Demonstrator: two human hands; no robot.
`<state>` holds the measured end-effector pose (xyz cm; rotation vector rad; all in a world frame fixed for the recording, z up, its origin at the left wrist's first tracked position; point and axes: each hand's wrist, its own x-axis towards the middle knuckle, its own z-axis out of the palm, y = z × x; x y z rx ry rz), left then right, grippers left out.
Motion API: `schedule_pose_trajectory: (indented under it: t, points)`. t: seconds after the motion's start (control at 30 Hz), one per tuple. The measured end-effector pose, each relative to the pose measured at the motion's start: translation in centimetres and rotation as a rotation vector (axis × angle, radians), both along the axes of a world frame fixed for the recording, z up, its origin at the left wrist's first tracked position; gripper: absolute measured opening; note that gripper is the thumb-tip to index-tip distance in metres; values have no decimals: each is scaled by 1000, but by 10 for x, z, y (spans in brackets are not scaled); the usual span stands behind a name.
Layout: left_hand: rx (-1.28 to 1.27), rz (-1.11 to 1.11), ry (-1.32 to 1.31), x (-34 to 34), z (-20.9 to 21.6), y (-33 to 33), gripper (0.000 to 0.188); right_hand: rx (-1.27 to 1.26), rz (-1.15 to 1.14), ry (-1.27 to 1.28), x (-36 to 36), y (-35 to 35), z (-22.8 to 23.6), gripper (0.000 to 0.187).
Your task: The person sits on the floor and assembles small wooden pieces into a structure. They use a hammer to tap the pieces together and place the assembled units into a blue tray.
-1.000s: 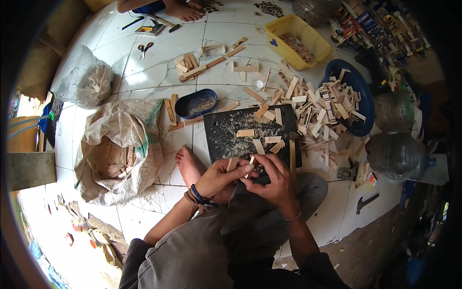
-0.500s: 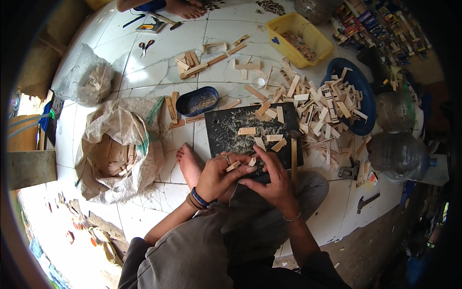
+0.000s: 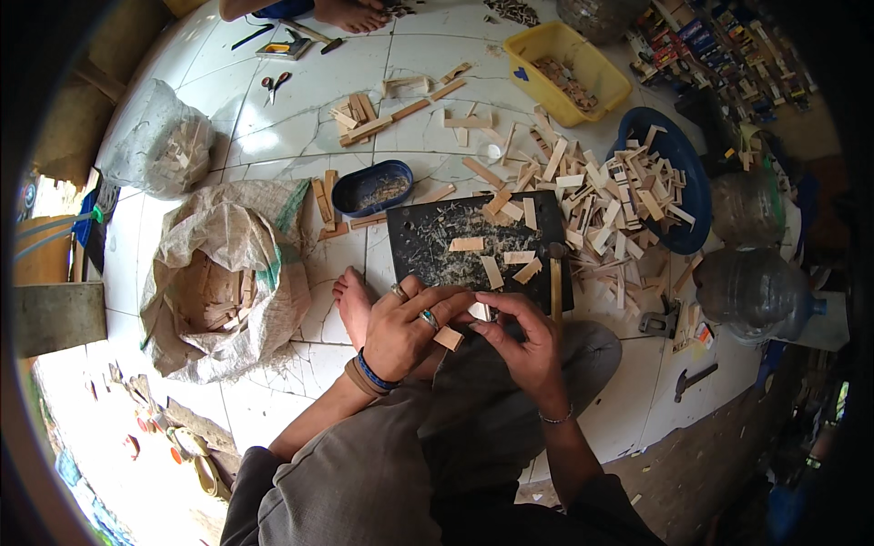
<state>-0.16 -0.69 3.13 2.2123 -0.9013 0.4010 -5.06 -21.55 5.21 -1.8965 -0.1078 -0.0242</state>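
My left hand point(image 3: 403, 329), back up and rings showing, has a short wooden block point(image 3: 449, 338) sticking out from beneath its curled fingers. Close against its fingertips, my right hand point(image 3: 526, 350) pinches a small pale wooden piece point(image 3: 482, 312) between thumb and fingers. The fingers of both hands meet around this piece and partly cover it. Just beyond them lies a black board point(image 3: 419, 250) strewn with shavings. Several short wooden pieces rest on it, among them a flat one point(image 3: 467, 244) near the middle. A hammer point(image 3: 556, 282) lies along the board's right side.
A large heap of wooden pieces point(image 3: 601, 200) spills from a blue basin point(image 3: 696, 214) at the right. An open sack point(image 3: 173, 273) stands left, near an oval blue tray point(image 3: 346, 209). Farther off are a yellow tub point(image 3: 546, 96), scissors point(image 3: 275, 86) and another person's foot point(image 3: 350, 15).
My left hand has turned so its back faces up, and the block in it has shifted lower. My right fingers have closed in around the pale piece.
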Motion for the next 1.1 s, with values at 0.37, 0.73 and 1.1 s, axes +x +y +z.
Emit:
schedule_pose_trajectory:
  t: [0.37, 0.73, 1.1]
  points:
    - [38, -37, 298, -3, -10, 3, 50, -51, 61, 76, 17, -13, -8, 38]
    - [99, 62, 354, -5, -16, 5, 53, -671, -199, -178, 115, -72, -60, 33]
    - [94, 89, 331, -3, -18, 4, 58, -624, -178, -192, 117, -63, -71, 17]
